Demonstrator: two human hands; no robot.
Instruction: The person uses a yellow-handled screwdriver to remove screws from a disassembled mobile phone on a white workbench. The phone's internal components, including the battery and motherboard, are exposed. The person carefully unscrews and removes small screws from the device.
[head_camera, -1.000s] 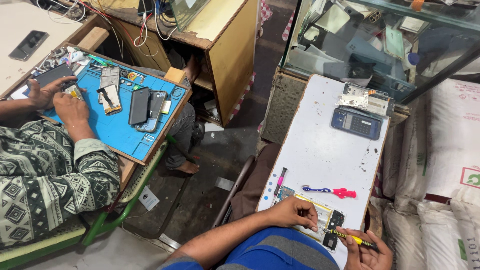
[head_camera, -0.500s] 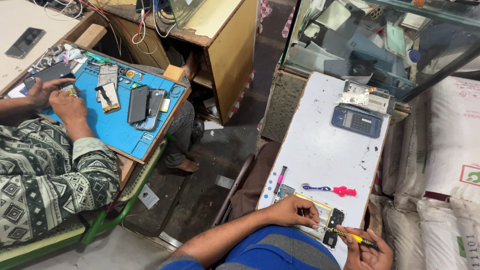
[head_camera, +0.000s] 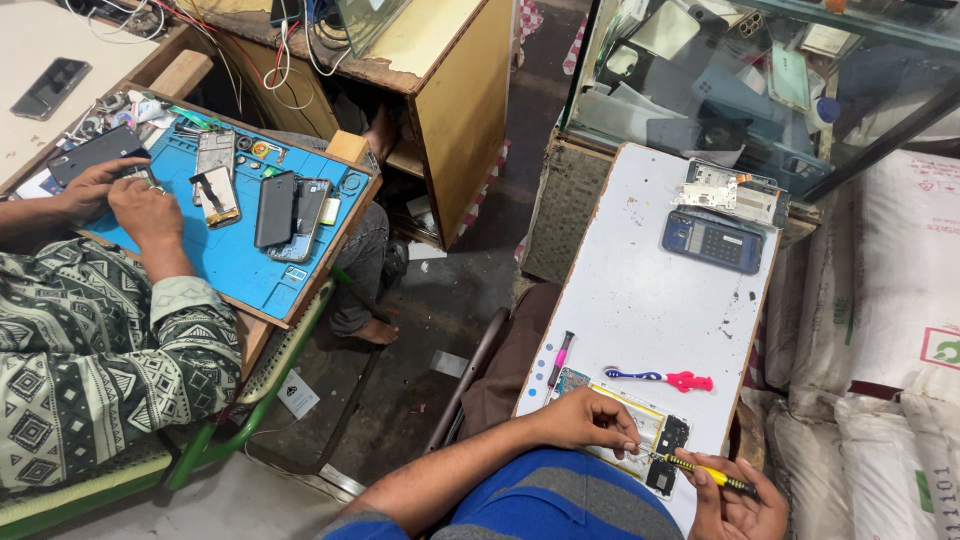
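While the head camera looks steeply down, the person's two hands meet at the near end of a narrow white table (head_camera: 650, 300). The left hand (head_camera: 590, 420) lies curled on an opened phone chassis (head_camera: 640, 440), fingertips pressing its edge to pin it flat; it grips nothing else. The right hand (head_camera: 735, 500) is closed around a yellow-handled screwdriver (head_camera: 705, 472), whose tip points leftward and touches the chassis near its dark lower corner. The chassis sits between the hands, directly under the left one and just left of the right, its long axis running roughly left to right across the table's near end. Just beyond it lie a blue and red tool (head_camera: 660, 378) and a pink-tipped pen (head_camera: 560, 358). At the far end rest a dark blue calculator (head_camera: 712, 240) and a bare circuit frame (head_camera: 728, 190). To the left, well apart, another person in a patterned sleeve (head_camera: 100, 350) works with both hands on a blue repair mat (head_camera: 230, 260) covered with phones and loose parts. White sacks (head_camera: 880, 330) are stacked along the right.
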